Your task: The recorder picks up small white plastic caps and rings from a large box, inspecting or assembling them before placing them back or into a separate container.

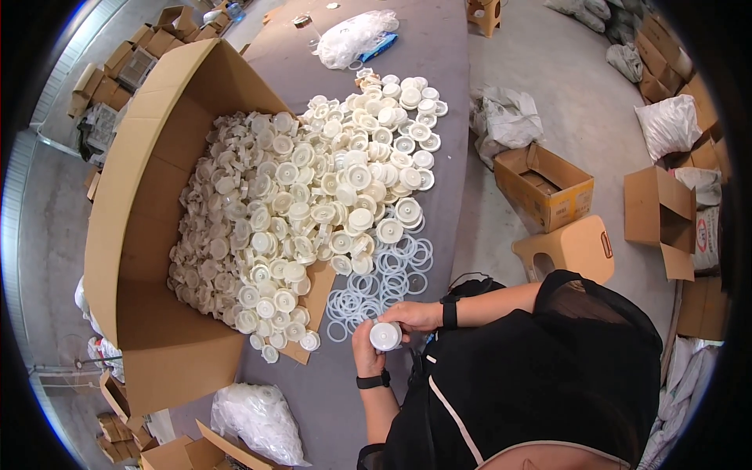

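Both of my hands are closed on one round white plastic cap [385, 336], whose flat circular face is turned up. My left hand [366, 348] grips it from the left side, and my right hand [413, 315] holds its far edge with the fingertips. Just beyond my hands lies a loose pile of translucent bluish rings [368, 301]. Past them a big heap of similar white caps [313, 204] spills out of a large cardboard box [149, 196] tipped on its side. Whether a ring is on the held cap, I cannot tell.
The grey-covered table [435, 235] carries a clear plastic bag [258, 419] at the near left and a white bag [352, 37] at the far end. Right of the table stand an open carton [548, 188] and a tan plastic stool [568, 247]. More cartons and sacks line the walls.
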Motion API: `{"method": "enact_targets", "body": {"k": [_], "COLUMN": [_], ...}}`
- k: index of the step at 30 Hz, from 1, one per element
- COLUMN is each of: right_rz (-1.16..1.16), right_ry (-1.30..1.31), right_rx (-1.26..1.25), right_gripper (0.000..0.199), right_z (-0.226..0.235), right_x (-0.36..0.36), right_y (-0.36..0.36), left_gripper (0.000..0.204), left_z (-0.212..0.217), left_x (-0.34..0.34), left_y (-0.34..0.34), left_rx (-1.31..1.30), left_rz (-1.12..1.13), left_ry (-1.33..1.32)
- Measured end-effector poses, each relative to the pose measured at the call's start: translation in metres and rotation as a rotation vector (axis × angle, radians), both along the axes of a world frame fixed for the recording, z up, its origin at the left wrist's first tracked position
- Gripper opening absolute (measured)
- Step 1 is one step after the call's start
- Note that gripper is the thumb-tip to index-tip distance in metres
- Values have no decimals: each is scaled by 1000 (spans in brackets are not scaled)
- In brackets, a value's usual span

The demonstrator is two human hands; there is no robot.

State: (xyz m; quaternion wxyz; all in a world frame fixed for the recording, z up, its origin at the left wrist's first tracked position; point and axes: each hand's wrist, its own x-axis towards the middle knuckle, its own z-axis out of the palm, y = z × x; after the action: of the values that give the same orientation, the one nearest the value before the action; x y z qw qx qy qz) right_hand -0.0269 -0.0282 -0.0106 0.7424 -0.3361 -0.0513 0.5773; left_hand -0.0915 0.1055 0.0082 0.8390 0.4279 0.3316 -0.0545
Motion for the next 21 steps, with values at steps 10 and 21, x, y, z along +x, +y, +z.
{"method": "enact_targets", "body": {"k": [10, 21], "right_rz": [-534, -100], "right_ry": [-15, 173], "right_rx": [-108, -308], "right_gripper": [32, 27], "right_z": [-1, -30], "right_x": [31, 4], "right_y": [-1, -1], "left_gripper": [29, 47], "left_z": [-74, -84], "left_x": [-7, -26], "left_y": [57, 108], "left_rx": [1071, 1569], "left_rz": [279, 107], "left_ry": [-57, 426]}}
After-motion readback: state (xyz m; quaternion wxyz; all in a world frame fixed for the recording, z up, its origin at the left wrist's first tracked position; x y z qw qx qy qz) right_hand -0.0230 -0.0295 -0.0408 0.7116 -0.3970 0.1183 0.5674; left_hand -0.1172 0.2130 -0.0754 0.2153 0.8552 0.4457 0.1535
